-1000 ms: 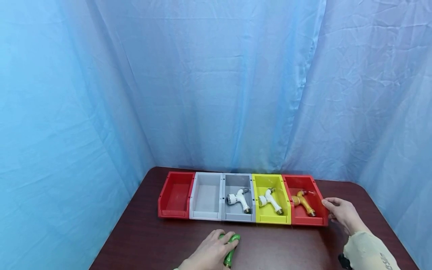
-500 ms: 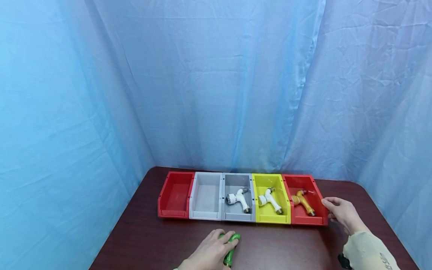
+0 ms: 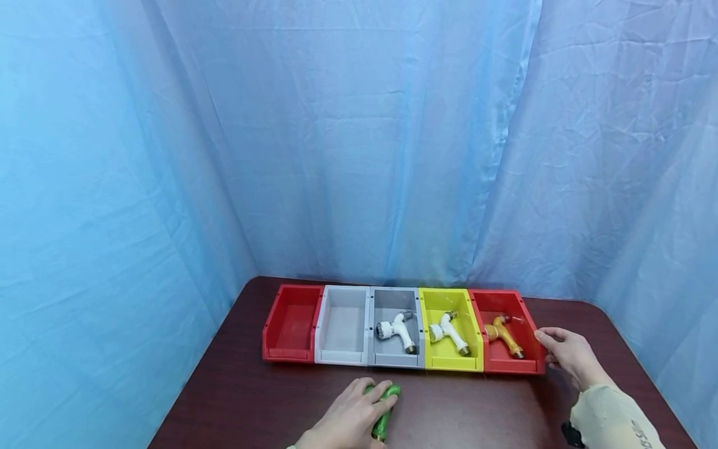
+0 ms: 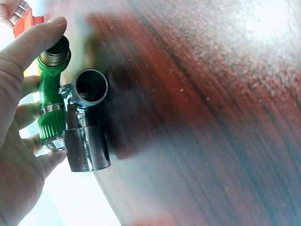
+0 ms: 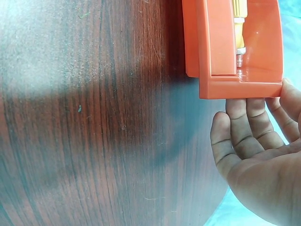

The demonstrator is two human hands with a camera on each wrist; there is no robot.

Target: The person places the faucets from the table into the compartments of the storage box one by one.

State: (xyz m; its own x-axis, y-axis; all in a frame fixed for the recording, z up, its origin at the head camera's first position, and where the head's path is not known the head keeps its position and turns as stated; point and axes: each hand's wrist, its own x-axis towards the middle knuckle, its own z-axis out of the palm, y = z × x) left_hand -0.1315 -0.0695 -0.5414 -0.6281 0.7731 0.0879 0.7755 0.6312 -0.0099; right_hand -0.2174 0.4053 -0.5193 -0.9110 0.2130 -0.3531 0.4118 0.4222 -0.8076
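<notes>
My left hand (image 3: 353, 411) is over the near part of the table, gripping a green tap (image 4: 51, 99). In the left wrist view the thumb lies at its threaded brass end and the fingers wrap behind its body. Right beside the tap is a dark glossy pipe-like piece (image 4: 87, 132) with an open round mouth; the head view does not show it. My right hand (image 3: 572, 355) is at the outer side of the rightmost red bin (image 3: 513, 368). Its fingertips meet the bin's wall and the thumb tip lies at the rim. A yellow-orange tap (image 3: 507, 340) lies inside that bin.
Left of that bin, in one joined row, stand a yellow bin (image 3: 454, 363) and a grey bin (image 3: 395, 360), each with a white tap, then a pale grey bin (image 3: 343, 321) and another red bin (image 3: 294, 321). Blue curtains (image 3: 359, 156) hang round the dark wooden table (image 3: 241, 399).
My left hand and the green tap have shifted very slightly toward the bins. The right hand stays at the red bin, and the bins and their taps have not moved.
</notes>
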